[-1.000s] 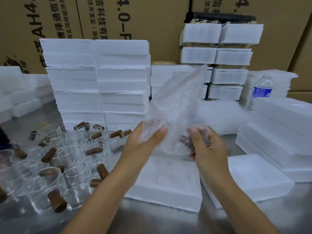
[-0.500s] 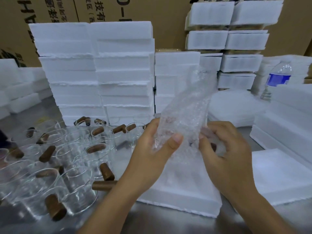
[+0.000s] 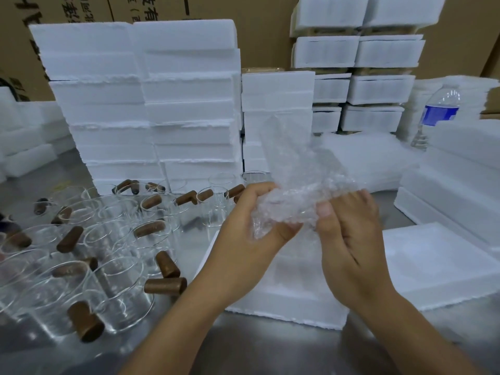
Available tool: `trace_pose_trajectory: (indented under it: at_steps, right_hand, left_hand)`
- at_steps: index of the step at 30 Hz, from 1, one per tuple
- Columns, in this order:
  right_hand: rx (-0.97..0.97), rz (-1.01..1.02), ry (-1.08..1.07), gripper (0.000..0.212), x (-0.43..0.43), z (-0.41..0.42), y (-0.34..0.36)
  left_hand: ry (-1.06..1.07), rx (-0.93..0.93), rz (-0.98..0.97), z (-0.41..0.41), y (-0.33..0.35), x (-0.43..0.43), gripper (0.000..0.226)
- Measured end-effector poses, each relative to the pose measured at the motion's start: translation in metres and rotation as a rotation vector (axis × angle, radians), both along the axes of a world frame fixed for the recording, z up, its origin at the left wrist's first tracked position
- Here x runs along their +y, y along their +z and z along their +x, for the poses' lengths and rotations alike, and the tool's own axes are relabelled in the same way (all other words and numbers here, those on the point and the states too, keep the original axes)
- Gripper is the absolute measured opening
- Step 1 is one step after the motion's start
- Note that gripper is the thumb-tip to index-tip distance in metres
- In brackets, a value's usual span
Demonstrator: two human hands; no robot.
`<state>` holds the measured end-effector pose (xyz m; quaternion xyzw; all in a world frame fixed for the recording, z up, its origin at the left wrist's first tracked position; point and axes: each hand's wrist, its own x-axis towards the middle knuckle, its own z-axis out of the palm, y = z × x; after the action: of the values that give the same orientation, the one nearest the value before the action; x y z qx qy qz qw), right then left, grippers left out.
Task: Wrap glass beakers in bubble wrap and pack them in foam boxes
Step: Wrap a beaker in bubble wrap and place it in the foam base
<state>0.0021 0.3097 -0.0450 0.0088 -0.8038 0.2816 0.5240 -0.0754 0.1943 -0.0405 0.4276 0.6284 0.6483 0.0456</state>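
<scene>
A person's 2 bare forearms reach in from the bottom edge over a grey metal table (image 3: 270, 347). On the table at near left stands a crowded group of clear glass beakers (image 3: 116, 293), each with a stubby brown handle (image 3: 165, 286) sticking out from its side; they are upright and packed close together, many touching. Just beyond the wrists, a low white foam box (image 3: 284, 299) lies flat on the table, directly beneath the hands, with a second flat foam slab (image 3: 438, 266) just beside it to the right. Above the foam box, both hands hold a crumpled bundle of clear bubble wrap (image 3: 297, 190) in the air. The left hand (image 3: 251, 231) has its fingers curled around the left end of the bundle, thumb pressed across the front. The right hand (image 3: 349, 239) pinches the right end, thumb on the near side and curled fingers behind. A loose flap of the wrap rises above the hands. Whether a beaker sits inside the bundle cannot be told. Behind the beakers stands a tall stack of foam boxes (image 3: 151, 104), with further foam stacks (image 3: 357, 55) at back right. A water bottle (image 3: 438, 112) with a blue label stands at far right, and brown cardboard cartons (image 3: 257, 12) line the back.
</scene>
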Motion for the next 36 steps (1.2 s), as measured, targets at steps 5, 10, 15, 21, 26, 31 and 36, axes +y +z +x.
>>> trace_pose_trajectory:
  at_steps: [5, 10, 15, 21, 26, 31, 36]
  right_hand:
    - [-0.030, -0.009, 0.079, 0.025, 0.005, -0.003, -0.003]
    - [-0.018, 0.043, 0.066, 0.033, 0.009, -0.006, 0.000]
    - [0.094, 0.042, 0.008, 0.024, 0.011, -0.003, -0.003]
    - [0.293, 0.273, 0.005, 0.030, 0.010, 0.005, -0.006]
    - [0.171, 0.389, -0.041, 0.035, 0.006, -0.001, -0.008]
    - [-0.019, 0.265, -0.006, 0.058, 0.007, -0.002, -0.011]
    - [-0.125, 0.210, 0.151, 0.066, 0.003, -0.004, -0.008]
  left_hand:
    - [-0.037, 0.069, 0.009, 0.002, 0.000, -0.001, 0.055]
    - [-0.008, 0.150, -0.101, 0.007, -0.001, 0.001, 0.044]
    - [0.023, 0.146, -0.109, 0.009, 0.003, 0.001, 0.024]
    - [0.111, 0.048, -0.059, 0.004, 0.005, -0.002, 0.038]
    - [0.171, 0.127, -0.099, 0.004, 0.000, -0.003, 0.034]
    - [0.178, 0.200, -0.068, 0.003, -0.004, -0.006, 0.050]
    - [0.227, 0.389, -0.043, 0.002, -0.005, -0.006, 0.057]
